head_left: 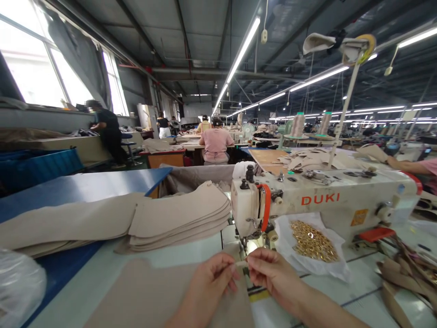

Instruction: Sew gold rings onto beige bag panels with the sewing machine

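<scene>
My left hand (213, 275) and my right hand (271, 273) meet in front of the needle of a white DUKI sewing machine (324, 198). Both pinch a small pale strip (241, 263) between thumb and fingers. Under my hands lies a flat beige fabric piece (143, 296) on the table. A stack of cut beige fabric pieces (180, 218) rests to the left of the machine head. A pile of small gold metal rings (312, 241) sits on a white sheet under the machine arm.
A long beige fabric piece (64, 223) lies on a blue table (85, 184) at left. A clear plastic bag (18, 284) is at the lower left. Tan strips (406, 273) lie at right. Thread cones (298, 125) stand behind the machine. Other people work at tables beyond.
</scene>
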A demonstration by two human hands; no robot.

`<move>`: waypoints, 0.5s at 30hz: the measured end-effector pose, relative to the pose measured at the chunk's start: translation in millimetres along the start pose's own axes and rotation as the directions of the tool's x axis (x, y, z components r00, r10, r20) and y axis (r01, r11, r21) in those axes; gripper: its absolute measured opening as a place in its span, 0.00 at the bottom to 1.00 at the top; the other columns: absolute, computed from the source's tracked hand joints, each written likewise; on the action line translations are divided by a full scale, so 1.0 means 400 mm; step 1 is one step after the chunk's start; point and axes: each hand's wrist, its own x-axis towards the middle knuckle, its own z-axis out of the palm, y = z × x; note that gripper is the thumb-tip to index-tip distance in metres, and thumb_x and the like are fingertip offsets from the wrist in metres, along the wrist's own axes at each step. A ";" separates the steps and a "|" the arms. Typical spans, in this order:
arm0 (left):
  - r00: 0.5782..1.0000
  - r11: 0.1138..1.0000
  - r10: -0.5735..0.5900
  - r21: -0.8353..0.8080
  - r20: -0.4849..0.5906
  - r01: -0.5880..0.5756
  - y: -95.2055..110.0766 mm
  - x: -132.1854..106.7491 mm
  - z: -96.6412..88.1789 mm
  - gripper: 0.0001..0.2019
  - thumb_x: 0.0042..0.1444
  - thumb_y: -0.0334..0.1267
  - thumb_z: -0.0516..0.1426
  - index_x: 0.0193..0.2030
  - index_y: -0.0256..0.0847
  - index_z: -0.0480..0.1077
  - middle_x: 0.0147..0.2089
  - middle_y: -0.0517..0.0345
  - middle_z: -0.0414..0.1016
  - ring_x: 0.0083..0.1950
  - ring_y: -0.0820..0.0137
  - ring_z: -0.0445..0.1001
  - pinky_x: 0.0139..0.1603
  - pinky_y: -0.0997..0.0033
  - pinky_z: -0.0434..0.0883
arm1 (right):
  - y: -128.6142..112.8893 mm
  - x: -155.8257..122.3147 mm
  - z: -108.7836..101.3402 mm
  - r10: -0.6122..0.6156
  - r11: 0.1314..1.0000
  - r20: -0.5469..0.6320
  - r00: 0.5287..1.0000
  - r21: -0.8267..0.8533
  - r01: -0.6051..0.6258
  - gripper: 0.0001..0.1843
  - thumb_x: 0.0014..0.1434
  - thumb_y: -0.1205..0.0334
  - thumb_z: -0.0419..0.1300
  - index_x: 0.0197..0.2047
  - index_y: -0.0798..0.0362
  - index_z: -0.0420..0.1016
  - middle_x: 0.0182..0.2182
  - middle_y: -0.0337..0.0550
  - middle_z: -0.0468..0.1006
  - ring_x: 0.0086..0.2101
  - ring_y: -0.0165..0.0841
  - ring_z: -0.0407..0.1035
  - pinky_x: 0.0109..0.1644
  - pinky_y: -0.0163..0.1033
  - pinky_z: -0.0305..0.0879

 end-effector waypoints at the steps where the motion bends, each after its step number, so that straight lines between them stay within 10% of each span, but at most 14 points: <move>1: 1.000 1.000 -0.009 -0.016 0.000 0.009 -0.001 0.002 0.000 0.16 0.48 0.53 0.57 0.28 0.40 0.66 0.25 0.60 0.74 0.23 0.72 0.70 0.25 0.73 0.63 | 0.000 -0.001 0.000 0.001 1.000 0.002 1.000 0.010 -0.001 0.20 0.33 0.54 0.76 0.25 0.57 0.76 0.19 0.36 0.74 0.19 0.22 0.66 0.25 0.28 0.62; 15: 0.994 0.988 -0.050 -0.142 0.102 0.064 -0.009 0.002 0.003 0.23 0.42 0.60 0.61 0.29 0.39 0.66 0.22 0.61 0.74 0.20 0.75 0.70 0.22 0.76 0.61 | 0.004 -0.007 -0.012 0.089 0.996 0.079 0.993 0.016 -0.090 0.17 0.39 0.55 0.74 0.27 0.56 0.74 0.23 0.38 0.76 0.22 0.24 0.69 0.28 0.28 0.64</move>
